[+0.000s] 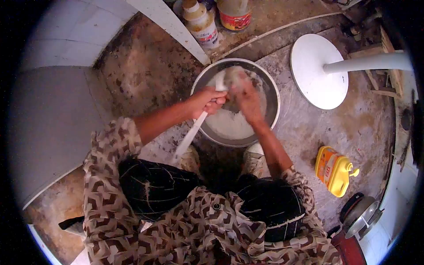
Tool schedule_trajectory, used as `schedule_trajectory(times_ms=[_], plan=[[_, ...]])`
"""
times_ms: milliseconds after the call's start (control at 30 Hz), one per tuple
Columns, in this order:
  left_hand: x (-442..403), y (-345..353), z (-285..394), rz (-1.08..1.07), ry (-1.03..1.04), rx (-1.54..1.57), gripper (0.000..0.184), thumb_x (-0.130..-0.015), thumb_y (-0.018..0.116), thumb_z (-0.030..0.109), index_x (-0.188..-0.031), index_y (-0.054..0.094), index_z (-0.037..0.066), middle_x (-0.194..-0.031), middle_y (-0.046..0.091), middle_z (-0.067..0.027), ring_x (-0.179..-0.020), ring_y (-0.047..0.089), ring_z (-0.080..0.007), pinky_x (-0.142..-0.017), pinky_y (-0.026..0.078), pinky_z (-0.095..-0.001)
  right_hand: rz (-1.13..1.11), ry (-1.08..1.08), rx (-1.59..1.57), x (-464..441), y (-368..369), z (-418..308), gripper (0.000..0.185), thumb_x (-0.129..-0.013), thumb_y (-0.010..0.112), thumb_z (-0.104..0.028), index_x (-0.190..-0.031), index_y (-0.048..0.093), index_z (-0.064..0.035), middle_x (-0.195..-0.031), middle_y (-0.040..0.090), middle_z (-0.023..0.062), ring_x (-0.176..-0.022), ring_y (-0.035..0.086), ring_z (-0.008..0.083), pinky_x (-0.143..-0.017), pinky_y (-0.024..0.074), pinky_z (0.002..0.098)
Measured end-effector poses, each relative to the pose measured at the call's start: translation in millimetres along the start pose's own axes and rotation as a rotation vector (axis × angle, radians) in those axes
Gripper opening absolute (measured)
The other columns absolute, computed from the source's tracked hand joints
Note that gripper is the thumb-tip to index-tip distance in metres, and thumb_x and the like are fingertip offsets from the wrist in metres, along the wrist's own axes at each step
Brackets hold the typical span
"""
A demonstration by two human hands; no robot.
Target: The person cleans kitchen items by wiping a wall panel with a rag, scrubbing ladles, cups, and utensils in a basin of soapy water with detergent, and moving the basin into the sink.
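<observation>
A round metal basin (277,95) stands on the floor between my feet, with white, foam-like stuff (229,126) inside it. My left hand (211,102) is closed around a long white-handled tool (192,134); the handle slants down toward my left knee. The tool's upper end is over the basin, partly covered and blurred. Close beside it, my right hand (248,98) reaches into the basin, near the tool's upper end. Motion smears its fingers, so I cannot make out whether they hold anything.
A white round disc on a white post (318,73) lies to the right. A yellow bottle (335,170) stands on the floor, with pans (364,216) below it. At the back are a white bottle (203,28) and a red-labelled tub (235,17). A grey panel (57,128) borders the left.
</observation>
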State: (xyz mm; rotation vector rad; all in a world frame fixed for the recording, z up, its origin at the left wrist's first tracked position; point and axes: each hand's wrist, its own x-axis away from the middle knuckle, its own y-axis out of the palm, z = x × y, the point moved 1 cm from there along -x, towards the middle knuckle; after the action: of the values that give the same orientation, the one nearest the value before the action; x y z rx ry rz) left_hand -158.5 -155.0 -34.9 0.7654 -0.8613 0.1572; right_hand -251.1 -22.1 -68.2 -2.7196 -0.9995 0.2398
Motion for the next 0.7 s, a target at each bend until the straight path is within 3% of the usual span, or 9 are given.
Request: schedule_trajectory(times_ms=[100, 200, 233, 333, 467, 567, 600, 633, 700], plan=[[-8.2, 0.5, 5.2, 0.015, -0.013, -0.154, 0.008, -0.081, 0.05, 0.01, -0.074, 0.048, 0.007, -0.058, 0.046, -0.0013, -0.036, 0.032, -0.0031, -0.029, 0.024, -0.0176, 0.08, -0.316, 0.584, 13.6, 6.2, -16.8, 0.044, -0.086, 0.049, -0.029, -0.12, 0.047, -0.0011, -0.116, 0.052, 0.0149, -0.097, 0.052, 0.0322, -0.089, 0.0378, 0.0387], [-10.3, 0.3, -2.1, -0.069, -0.2, -0.272, 0.006, -0.079, 0.051, 0.008, -0.075, 0.047, 0.007, -0.057, 0.046, -0.0021, -0.037, 0.034, -0.0041, -0.029, 0.025, -0.0187, 0.049, -0.248, 0.457, 5.7, 9.9, -17.2, 0.029, -0.084, 0.048, -0.019, -0.11, 0.054, -0.0085, -0.122, 0.046, 0.0177, -0.104, 0.048, 0.0366, -0.089, 0.0361, 0.0434], [-11.5, 0.6, -6.6, -0.011, -0.209, -0.214, 0.004, -0.078, 0.051, 0.008, -0.078, 0.049, 0.005, -0.056, 0.045, -0.0007, -0.037, 0.034, -0.0047, -0.029, 0.024, -0.0197, -0.02, -0.119, 0.426, 1.4, 10.3, -11.6, 0.029, -0.083, 0.049, -0.019, -0.11, 0.054, -0.0085, -0.122, 0.046, 0.0178, -0.103, 0.048, 0.0373, -0.089, 0.0362, 0.0435], [0.1, 8.8, -10.7, -0.079, -0.21, -0.481, 0.009, -0.078, 0.049, 0.007, -0.085, 0.048, 0.002, -0.053, 0.041, 0.0003, -0.037, 0.031, -0.0055, -0.032, 0.023, -0.0217, -0.188, 0.248, 0.193, -16.5, -2.3, 19.4, 0.034, -0.083, 0.049, -0.025, -0.112, 0.053, -0.0067, -0.116, 0.05, 0.0164, -0.097, 0.051, 0.0348, -0.087, 0.038, 0.041], [14.1, 27.6, -7.8, -0.202, -0.175, -0.657, 0.015, -0.078, 0.05, 0.013, -0.09, 0.05, 0.002, -0.054, 0.044, 0.0004, -0.039, 0.033, -0.0048, -0.033, 0.022, -0.0209, -0.237, 0.882, -0.528, -29.6, -21.3, 44.0, 0.038, -0.084, 0.049, -0.028, -0.115, 0.053, -0.0065, -0.104, 0.058, 0.0089, -0.085, 0.058, 0.0201, -0.077, 0.0449, 0.0358], [8.1, 20.2, -4.1, -0.176, 0.082, -1.066, 0.033, -0.085, 0.048, 0.034, -0.09, 0.051, 0.001, -0.056, 0.047, -0.0022, -0.045, 0.044, -0.0112, -0.042, 0.037, -0.0284, -0.199, 0.88, -0.716, -27.6, -24.1, 67.2, 0.035, -0.084, 0.049, -0.023, -0.114, 0.053, -0.0063, -0.102, 0.059, 0.0103, -0.086, 0.058, 0.0207, -0.077, 0.0449, 0.0346], [8.6, 19.8, -0.5, -0.165, 0.192, -1.202, 0.04, -0.088, 0.046, 0.041, -0.092, 0.051, 0.001, -0.057, 0.048, -0.0024, -0.046, 0.047, -0.013, -0.044, 0.041, -0.0303, -0.221, 0.596, -0.337, -28.5, -28.9, 68.8, 0.035, -0.084, 0.049, -0.022, -0.114, 0.053, -0.0055, -0.102, 0.059, 0.0118, -0.087, 0.058, 0.0215, -0.078, 0.0442, 0.0344], [15.0, 23.1, 10.7, -0.078, 0.07, -1.464, 0.047, -0.089, 0.042, 0.045, -0.098, 0.052, 0.0, -0.062, 0.052, -0.0086, -0.058, 0.054, -0.0213, -0.058, 0.045, -0.0333, -0.232, 0.304, 0.035, -28.3, -33.4, 69.3, 0.034, -0.084, 0.049, -0.022, -0.113, 0.053, -0.0047, -0.102, 0.058, 0.0133, -0.088, 0.058, 0.0223, -0.08, 0.0434, 0.0341], [5.2, -5.8, 2.4, 0.015, 0.259, -1.452, 0.044, -0.091, 0.038, 0.04, -0.101, 0.051, -0.001, -0.068, 0.054, -0.0138, -0.066, 0.056, -0.0255, -0.064, 0.045, -0.0349, -0.239, 0.328, 0.273, -25.7, -42.4, 44.6, 0.035, -0.083, 0.05, -0.022, -0.111, 0.053, -0.0019, -0.104, 0.056, 0.0193, -0.093, 0.056, 0.0276, -0.086, 0.0398, 0.0345]])
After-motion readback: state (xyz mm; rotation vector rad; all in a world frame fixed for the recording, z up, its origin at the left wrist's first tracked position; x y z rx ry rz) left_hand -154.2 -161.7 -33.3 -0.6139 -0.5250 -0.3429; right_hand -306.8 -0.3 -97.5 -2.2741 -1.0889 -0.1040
